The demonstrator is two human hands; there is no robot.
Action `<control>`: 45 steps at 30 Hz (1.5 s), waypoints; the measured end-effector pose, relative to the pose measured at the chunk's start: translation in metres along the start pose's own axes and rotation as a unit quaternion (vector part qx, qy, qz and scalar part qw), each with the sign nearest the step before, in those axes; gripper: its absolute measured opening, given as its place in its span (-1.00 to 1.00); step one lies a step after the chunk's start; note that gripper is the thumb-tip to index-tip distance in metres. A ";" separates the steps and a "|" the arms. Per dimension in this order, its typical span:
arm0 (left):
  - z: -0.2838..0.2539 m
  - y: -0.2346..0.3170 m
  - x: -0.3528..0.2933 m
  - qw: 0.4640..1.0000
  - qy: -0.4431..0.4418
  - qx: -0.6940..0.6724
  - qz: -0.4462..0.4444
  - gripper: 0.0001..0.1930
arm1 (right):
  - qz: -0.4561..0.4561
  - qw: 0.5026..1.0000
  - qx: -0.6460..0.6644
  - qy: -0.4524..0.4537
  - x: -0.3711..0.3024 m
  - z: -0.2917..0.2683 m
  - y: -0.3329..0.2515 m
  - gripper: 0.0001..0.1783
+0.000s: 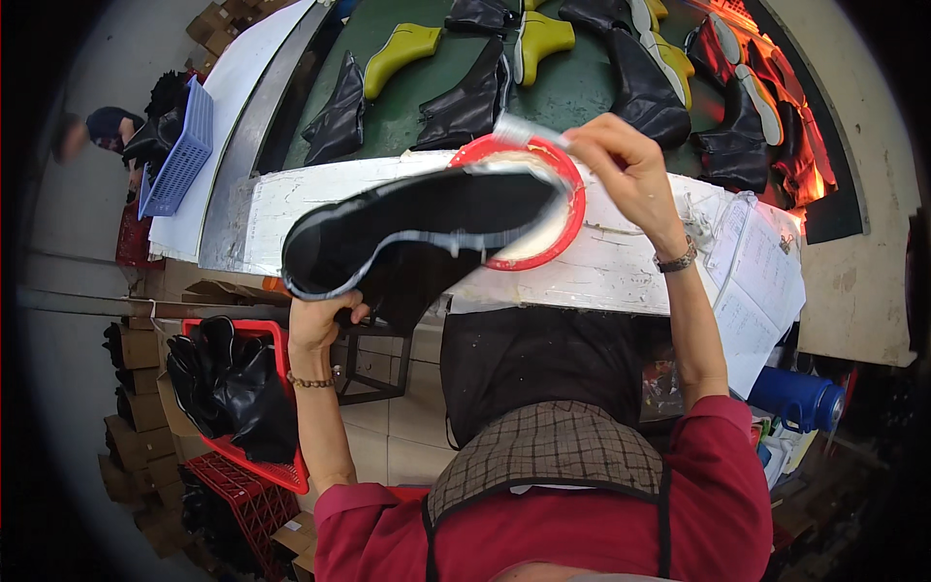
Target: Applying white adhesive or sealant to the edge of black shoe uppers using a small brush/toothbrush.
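Note:
My left hand point(325, 320) is closed around the heel end of a black boot point(407, 228). Its underside faces up, and a pale whitish band runs along the edge. Pinched in my right hand point(628, 175) is a pale brush point(529, 130), blurred by motion, just beyond the boot's toe. Beneath the toe, a red-rimmed bowl point(574, 213) with whitish paste inside rests on the white bench point(621, 272). The boot hides part of this bowl.
Beyond the bench, a green surface point(572, 107) carries black boots point(470, 102) and yellow shoe lasts point(402, 58). An orange glow lights the far right. Papers point(752, 281) and a blue jug point(790, 398) are at right. A red basket point(291, 470) holds boots at left.

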State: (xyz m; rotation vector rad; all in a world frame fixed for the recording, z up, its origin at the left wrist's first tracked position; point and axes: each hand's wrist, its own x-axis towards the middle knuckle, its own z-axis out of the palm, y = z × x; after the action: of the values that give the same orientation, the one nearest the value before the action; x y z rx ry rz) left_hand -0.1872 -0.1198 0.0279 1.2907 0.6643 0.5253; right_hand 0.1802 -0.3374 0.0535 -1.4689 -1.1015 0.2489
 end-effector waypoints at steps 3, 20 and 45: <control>0.020 0.005 -0.003 0.999 0.032 -0.041 0.000 -0.61 | 0.018 0.999 -0.046 0.015 -0.011 -0.002 -0.019 -0.41; 0.009 0.000 -0.017 0.997 -0.041 -0.011 -0.067 -0.39 | 0.037 0.922 -0.369 -0.107 -0.016 -0.002 0.009 -0.71; -0.005 -0.040 -0.005 0.971 -0.085 -0.223 -0.013 0.03 | -0.145 0.978 -0.109 -0.101 -0.023 -0.017 0.001 -0.81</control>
State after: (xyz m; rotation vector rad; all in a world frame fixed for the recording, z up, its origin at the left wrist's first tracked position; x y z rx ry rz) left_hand -0.1946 -0.1280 -0.0108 0.8886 0.3880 0.5019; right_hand 0.1809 -0.3654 0.0468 -1.4744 -1.5312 0.0725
